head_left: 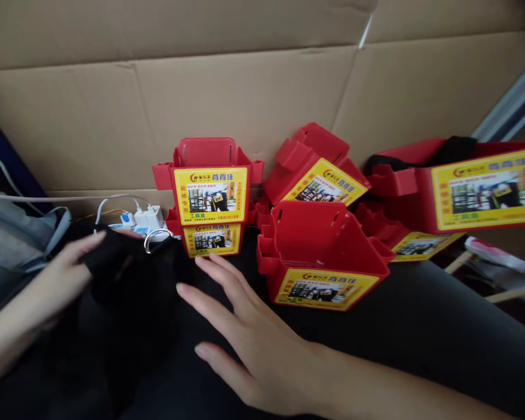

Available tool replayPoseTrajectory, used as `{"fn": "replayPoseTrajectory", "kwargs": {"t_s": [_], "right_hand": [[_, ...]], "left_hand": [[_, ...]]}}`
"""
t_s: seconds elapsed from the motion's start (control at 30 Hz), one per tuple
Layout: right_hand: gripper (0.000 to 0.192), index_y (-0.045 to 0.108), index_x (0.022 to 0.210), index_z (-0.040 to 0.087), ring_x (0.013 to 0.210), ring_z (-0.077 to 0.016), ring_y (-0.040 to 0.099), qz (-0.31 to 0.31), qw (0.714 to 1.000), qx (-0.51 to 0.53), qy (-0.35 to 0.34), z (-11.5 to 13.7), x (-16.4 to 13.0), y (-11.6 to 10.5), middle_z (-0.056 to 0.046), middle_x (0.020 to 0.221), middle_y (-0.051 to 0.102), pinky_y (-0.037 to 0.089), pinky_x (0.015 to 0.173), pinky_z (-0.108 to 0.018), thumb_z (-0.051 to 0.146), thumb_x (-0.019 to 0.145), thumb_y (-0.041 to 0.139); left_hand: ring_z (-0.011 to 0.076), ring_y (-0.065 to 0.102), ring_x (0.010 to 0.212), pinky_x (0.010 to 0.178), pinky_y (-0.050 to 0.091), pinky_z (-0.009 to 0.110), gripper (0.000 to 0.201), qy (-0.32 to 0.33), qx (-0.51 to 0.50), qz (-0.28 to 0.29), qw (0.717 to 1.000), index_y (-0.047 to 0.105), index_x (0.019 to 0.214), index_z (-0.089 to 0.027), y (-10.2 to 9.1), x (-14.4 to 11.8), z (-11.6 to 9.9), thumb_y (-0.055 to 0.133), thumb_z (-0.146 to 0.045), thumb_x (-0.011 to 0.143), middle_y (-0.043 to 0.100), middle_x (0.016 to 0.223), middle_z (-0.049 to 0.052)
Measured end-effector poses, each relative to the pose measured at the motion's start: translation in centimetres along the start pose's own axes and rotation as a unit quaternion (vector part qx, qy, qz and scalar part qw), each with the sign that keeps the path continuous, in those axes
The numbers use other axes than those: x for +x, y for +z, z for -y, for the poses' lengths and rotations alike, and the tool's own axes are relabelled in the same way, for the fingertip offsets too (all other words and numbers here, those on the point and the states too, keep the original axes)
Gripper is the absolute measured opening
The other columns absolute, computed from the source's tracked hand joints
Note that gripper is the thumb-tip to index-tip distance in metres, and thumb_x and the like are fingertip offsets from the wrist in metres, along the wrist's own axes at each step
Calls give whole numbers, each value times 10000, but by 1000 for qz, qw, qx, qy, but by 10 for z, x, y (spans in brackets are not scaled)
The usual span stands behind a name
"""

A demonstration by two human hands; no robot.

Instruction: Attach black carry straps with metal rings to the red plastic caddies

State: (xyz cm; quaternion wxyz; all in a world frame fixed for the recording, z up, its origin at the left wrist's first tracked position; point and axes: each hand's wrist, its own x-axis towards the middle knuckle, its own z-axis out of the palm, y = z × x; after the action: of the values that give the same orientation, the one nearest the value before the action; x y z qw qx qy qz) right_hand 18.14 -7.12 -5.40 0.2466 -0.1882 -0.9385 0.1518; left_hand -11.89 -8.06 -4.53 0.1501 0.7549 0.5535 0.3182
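Observation:
My left hand (70,268) is closed on a black fabric strap (109,251), which has a pair of metal rings (154,233) at its far end. The rest of the strap hangs down, dark and blurred. My right hand (254,332) hovers to the right of it with fingers spread and nothing in them. Just beyond those fingers stands a red plastic tool box (324,245) with a yellow label, open side up. Two more red boxes, one nested in the other, form a stack (210,192) behind my fingertips.
Tilted red boxes (319,163) lean at the back. Another red box (485,181), with black strap over its rim, sits at the right. A power strip with white plugs (149,217) and cables lies back left. Cardboard (245,105) walls off the rear of the black surface (411,326).

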Motion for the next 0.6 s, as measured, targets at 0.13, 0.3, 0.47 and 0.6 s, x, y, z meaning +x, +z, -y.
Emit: {"fn": "replayPoseTrajectory", "kwargs": {"t_s": [0.13, 0.3, 0.47, 0.6], "right_hand": [[498, 423, 1343, 231, 1398, -231, 34, 123, 992, -22, 24, -8, -37, -7, -85, 1478, 244, 248, 1101, -443, 246, 849, 485], [532, 443, 1332, 289, 1391, -251, 91, 221, 965, -51, 131, -21, -76, -28, -26, 1507, 171, 320, 1066, -417, 174, 816, 504], [452, 469, 1305, 325, 1373, -229, 196, 181, 963, -161, 117, -14, -99, -54, 12, 1490, 226, 388, 1034, -375, 207, 869, 445], [371, 549, 1181, 286, 1349, -228, 268, -21, 960, -271, 74, -20, -114, -81, -23, 1423, 361, 358, 1057, -404, 156, 839, 489]], "left_hand": [[326, 581, 1010, 882, 494, 433, 422, -74, 258, -97, 958, 502, 1156, -158, -31, 14, 41, 521, -190, 735, 611, 1128, 82], [320, 265, 1340, 1064, 280, 506, 594, 68, 392, -57, 916, 297, 1386, -219, 13, 6, 37, 464, -253, 817, 230, 1492, 104], [338, 270, 1340, 1048, 195, 593, 463, 124, 414, 43, 901, 423, 1321, -374, 59, 4, 52, 456, -389, 860, 287, 1478, 53], [323, 366, 1295, 998, 316, 564, 377, 115, 388, 33, 914, 575, 1191, -359, 66, 15, 100, 381, -298, 873, 371, 1435, 46]]}}
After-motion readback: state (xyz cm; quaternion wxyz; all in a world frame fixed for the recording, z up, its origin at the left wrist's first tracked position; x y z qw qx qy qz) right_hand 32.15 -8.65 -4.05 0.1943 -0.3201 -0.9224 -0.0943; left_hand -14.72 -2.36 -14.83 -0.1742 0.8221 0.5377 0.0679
